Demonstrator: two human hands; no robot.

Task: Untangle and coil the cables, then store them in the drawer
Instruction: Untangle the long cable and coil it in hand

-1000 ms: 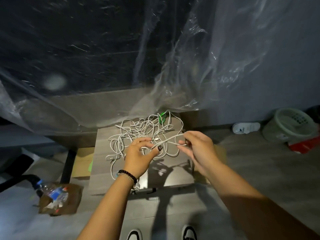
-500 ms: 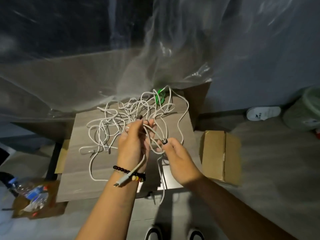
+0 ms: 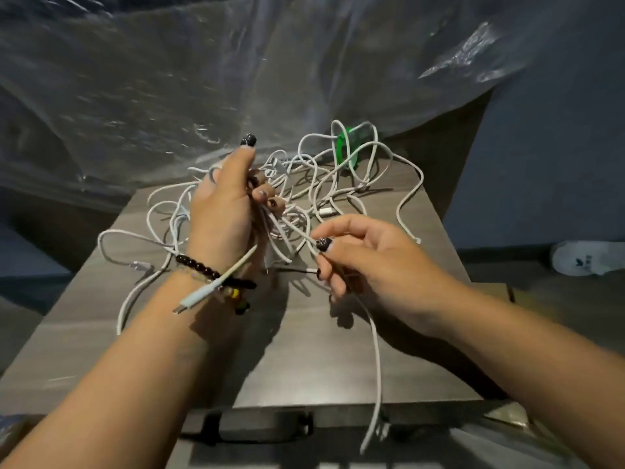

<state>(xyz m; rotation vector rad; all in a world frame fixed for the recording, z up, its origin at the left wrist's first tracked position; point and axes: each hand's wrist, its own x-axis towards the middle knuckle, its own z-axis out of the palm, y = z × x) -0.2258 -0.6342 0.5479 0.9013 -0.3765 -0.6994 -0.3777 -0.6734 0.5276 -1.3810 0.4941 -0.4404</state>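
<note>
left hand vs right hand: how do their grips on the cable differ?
The left hand is raised, fingers wrapped round a bunch of white cable loops, a plug end hanging past its wrist. The right hand sits lower, pinching one strand that trails off the table's front edge. Both hold white cable above the table.

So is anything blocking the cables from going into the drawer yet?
Yes. The white cables are one tangle on the cabinet top, gripped by the left hand; the right hand pinches one strand. The drawer below the front edge looks shut.
</note>
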